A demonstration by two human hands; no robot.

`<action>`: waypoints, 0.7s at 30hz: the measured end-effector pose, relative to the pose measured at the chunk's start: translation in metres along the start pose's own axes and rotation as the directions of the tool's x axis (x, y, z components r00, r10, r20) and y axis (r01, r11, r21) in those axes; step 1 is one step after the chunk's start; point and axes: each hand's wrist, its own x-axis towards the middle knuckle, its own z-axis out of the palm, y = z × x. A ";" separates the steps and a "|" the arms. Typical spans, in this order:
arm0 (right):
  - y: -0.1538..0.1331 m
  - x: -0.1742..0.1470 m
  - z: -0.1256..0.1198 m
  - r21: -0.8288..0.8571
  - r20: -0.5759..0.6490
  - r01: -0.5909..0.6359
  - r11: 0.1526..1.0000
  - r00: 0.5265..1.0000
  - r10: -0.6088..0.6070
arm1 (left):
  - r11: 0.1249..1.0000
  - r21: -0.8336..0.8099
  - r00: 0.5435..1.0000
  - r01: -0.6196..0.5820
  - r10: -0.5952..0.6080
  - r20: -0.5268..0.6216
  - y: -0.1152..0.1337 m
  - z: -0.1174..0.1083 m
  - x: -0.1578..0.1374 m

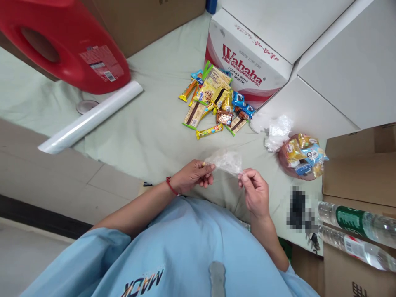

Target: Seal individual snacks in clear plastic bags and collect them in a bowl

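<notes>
A clear plastic bag (227,161) is stretched between my two hands, just above the pale green cloth. My left hand (194,173) pinches its left end between thumb and fingers, with a red cord bracelet (172,186) on the wrist. At the bag's right corner, my right hand (255,189) grips it with thumb and forefinger. Beyond the bag lies a loose pile of wrapped snacks (213,97) in yellow, green, brown and blue packets. A single yellow snack bar (209,132) is at the near edge of that pile.
A white and red Wahaha carton (244,62) stands behind the snacks. Crumpled clear plastic (278,132) and a pink bowl (286,167) of snacks are at right, near two water bottles (355,222). At left are a red jug (74,45) and a white roll (93,117).
</notes>
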 end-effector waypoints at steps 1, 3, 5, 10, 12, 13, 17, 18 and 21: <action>-0.001 0.003 -0.005 -0.007 -0.029 0.038 0.999 0.999 -0.038 | 1.000 -0.020 1.000 0.007 -0.006 0.030 0.002 -0.003 -0.002; -0.004 0.008 -0.012 -0.016 -0.070 0.098 0.995 0.993 -0.099 | 0.999 -0.030 0.991 0.040 -0.036 0.131 0.008 -0.011 -0.007; -0.011 0.011 -0.021 0.019 -0.091 0.112 0.993 0.990 -0.110 | 0.996 0.021 0.961 0.083 -0.086 0.265 0.014 -0.022 -0.013; -0.024 0.013 -0.044 0.210 -0.002 -0.021 0.977 1.000 0.022 | 0.982 0.160 0.884 0.101 -0.163 0.438 0.022 -0.055 -0.031; -0.020 0.016 -0.050 0.256 0.065 -0.118 0.959 0.992 0.105 | 0.988 0.128 0.905 0.091 -0.136 0.403 0.019 -0.063 -0.031; -0.015 0.018 -0.050 0.246 0.076 -0.157 0.956 0.987 0.142 | 0.991 0.107 0.930 0.080 -0.113 0.349 0.017 -0.065 -0.029; 0.006 0.027 -0.040 -0.025 0.026 -0.160 0.987 0.987 0.160 | 0.979 0.181 0.973 -0.092 0.127 -0.194 0.006 -0.056 -0.013; 0.010 0.028 -0.037 -0.075 0.029 -0.138 0.988 0.990 0.141 | 0.954 0.265 0.912 -0.141 0.229 -0.339 0.004 -0.051 -0.010; 0.012 0.026 -0.029 -0.086 0.096 -0.092 0.992 0.990 0.100 | 0.800 0.558 0.703 -0.222 0.527 -0.477 0.005 -0.036 -0.006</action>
